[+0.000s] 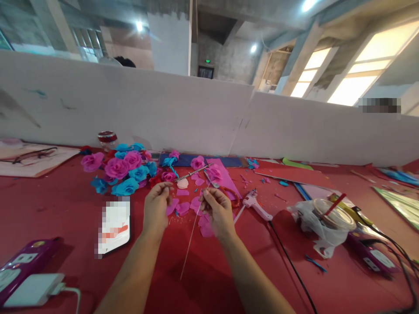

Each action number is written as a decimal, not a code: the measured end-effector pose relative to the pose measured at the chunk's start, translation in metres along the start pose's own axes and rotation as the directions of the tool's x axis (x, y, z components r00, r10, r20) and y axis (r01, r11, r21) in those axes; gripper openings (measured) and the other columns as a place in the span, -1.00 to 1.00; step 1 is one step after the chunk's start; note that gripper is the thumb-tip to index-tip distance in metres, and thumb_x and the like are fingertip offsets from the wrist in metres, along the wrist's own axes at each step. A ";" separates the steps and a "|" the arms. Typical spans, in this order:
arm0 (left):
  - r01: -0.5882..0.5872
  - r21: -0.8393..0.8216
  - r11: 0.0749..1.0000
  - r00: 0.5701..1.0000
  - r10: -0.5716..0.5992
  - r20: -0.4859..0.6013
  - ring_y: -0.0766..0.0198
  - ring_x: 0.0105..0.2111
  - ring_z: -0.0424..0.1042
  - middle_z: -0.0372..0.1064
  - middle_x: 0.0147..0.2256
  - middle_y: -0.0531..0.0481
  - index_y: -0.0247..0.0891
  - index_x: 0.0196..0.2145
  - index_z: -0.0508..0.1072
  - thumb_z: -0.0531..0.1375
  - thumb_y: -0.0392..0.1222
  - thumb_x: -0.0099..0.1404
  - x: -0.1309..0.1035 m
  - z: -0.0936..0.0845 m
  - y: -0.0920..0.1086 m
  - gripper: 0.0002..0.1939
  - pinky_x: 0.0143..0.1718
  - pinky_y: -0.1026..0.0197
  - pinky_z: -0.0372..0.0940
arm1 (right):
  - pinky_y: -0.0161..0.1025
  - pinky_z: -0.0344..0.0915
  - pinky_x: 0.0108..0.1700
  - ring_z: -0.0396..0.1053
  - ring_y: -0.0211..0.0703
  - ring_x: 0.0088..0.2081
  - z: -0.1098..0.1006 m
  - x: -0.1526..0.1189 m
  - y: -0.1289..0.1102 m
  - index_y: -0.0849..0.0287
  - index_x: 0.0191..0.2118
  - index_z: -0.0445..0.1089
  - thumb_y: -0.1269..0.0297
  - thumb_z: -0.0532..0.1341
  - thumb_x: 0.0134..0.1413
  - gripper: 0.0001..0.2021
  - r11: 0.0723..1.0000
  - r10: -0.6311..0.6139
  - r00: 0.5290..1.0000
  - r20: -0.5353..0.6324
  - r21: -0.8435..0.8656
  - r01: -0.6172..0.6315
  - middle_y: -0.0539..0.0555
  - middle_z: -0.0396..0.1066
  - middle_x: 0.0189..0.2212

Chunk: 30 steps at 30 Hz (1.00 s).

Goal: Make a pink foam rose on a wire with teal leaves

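Observation:
My right hand [216,207] is closed in a pinch on a thin wire stem [190,240], which slants down towards me. A pink paper rose [214,173] shows just above those fingers, at the stem's upper end; whether it is joined to the stem I cannot tell. To the left, my left hand [157,205] has its fingertips pressed together, and what they hold, if anything, is too small to make out. Loose pink paper petals [183,208] lie between and under the hands. Beyond them is a slim metal tool [193,173], and a pink glue gun [257,206] rests at the right.
Pink and blue paper roses [119,168] are bunched at the back left, behind a phone [114,226]. A purple power strip [31,257] lies front left. Rightward stand a lidded cup [334,213] in a plastic bag and another power strip [371,257]. A white partition [183,113] bounds the table.

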<state>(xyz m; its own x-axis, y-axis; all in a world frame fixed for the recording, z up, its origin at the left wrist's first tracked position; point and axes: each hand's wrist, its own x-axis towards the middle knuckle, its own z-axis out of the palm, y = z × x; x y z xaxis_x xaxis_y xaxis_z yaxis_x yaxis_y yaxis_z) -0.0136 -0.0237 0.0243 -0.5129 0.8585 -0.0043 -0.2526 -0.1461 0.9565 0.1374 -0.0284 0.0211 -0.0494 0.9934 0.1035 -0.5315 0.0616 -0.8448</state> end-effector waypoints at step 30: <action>0.366 -0.120 0.923 0.892 -0.311 0.328 0.37 -0.51 0.38 0.51 -0.46 -0.08 -0.32 -0.43 0.61 0.37 -0.13 -0.06 -0.035 0.021 0.010 -0.77 -0.55 0.34 0.19 | -0.44 0.05 -0.63 0.15 -0.43 -0.68 0.006 -0.008 0.011 0.22 -0.48 0.42 0.19 0.38 -0.11 -0.78 0.970 0.244 0.951 0.191 -0.057 -0.238 -0.05 0.38 -0.63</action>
<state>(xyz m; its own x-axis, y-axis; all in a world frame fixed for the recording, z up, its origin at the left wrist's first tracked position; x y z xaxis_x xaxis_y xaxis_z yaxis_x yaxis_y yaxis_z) 0.0190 -0.0451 0.0396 -0.1095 0.9724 -0.2059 -0.5198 0.1206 0.8457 0.1268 -0.0359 0.0144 -0.3383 0.9410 -0.0079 -0.4552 -0.1710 -0.8738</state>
